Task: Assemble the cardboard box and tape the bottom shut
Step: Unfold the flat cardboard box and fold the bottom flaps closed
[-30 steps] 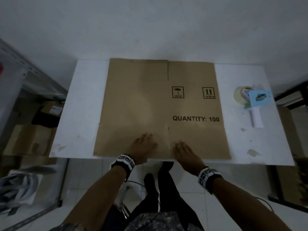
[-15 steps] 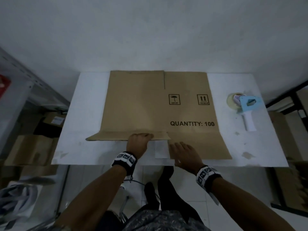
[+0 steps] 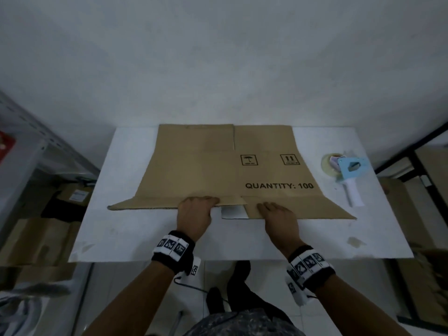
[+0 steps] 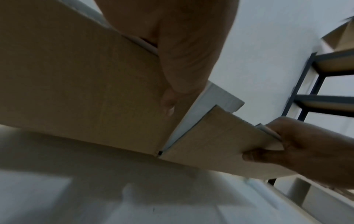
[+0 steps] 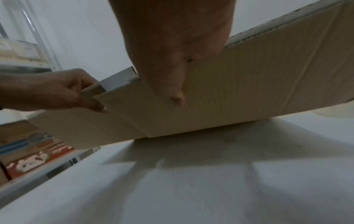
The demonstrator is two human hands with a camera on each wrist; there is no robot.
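Two hands [image 3: 194, 214] [image 3: 278, 217] on box flaps [image 3: 155, 206]

The fingertips of the left hand [image 3: 194, 215] are hidden under the raised flap of the cardboard box [image 3: 206, 173]. Both wrist views crop the box and blur the table [image 5: 210, 189]. The shelf contents at the head view's left edge are indistinct.
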